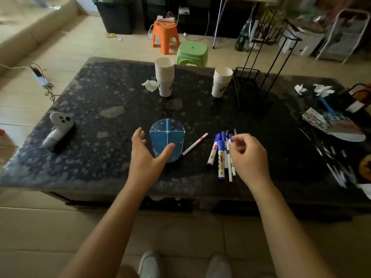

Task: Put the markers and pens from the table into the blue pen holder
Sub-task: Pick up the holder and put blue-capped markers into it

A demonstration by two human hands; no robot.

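The blue pen holder (167, 131), a round clear-blue cup split into four compartments, stands upright near the front of the dark speckled table (112, 93) and looks empty. My left hand (145, 155) is open beside it, thumb against its front wall, fingers spread at its left. A white pen with a pink tip (195, 144) lies slanted just right of the holder. Further right lies a bunch of blue-capped markers and thin white pens (220, 155). My right hand (248, 155) hovers over that bunch, fingers curled and pinching near the marker caps; whether it grips one is unclear.
Two stacks of white paper cups (164, 79) (221, 82) stand at the back, with a black wire rack (248, 87) to their right. A ghost-shaped white object (58, 127) lies at the left. Crumpled tissues, papers and several dark pens (337, 171) clutter the right end.
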